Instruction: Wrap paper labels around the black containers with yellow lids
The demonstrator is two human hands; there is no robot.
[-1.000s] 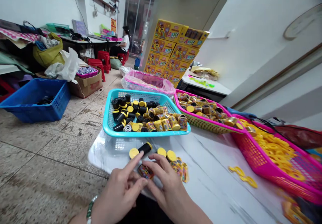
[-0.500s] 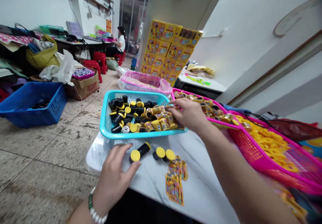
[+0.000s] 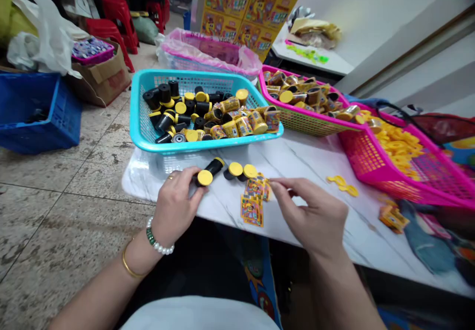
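My left hand (image 3: 178, 201) is closed around a small black canister with a yellow cap (image 3: 205, 178), held at the table's near side. Behind it lies another black canister (image 3: 214, 165) on its side. Two more yellow-capped canisters (image 3: 235, 169) stand just to the right. Small printed yellow labels (image 3: 252, 210) lie in overlapping piles on the table. At the upper right edge of these labels, the thumb and forefinger of my right hand (image 3: 311, 211) pinch a label's edge. A turquoise basket (image 3: 204, 147) behind holds black canisters and others wrapped in printed labels.
A pink basket (image 3: 304, 117) of labelled canisters stands at the right, beside a pink basket of yellow rings (image 3: 393, 142). Yellow ring pieces (image 3: 342, 185) lie on the marbled table (image 3: 297, 157). A blue crate (image 3: 67, 117) and red stools (image 3: 120, 21) are at left. Yellow boxes (image 3: 256, 13) are stacked behind.
My right hand has come back from the turquoise basket to the labels on the table. My left hand has closed on the near canister. The view has tilted down.
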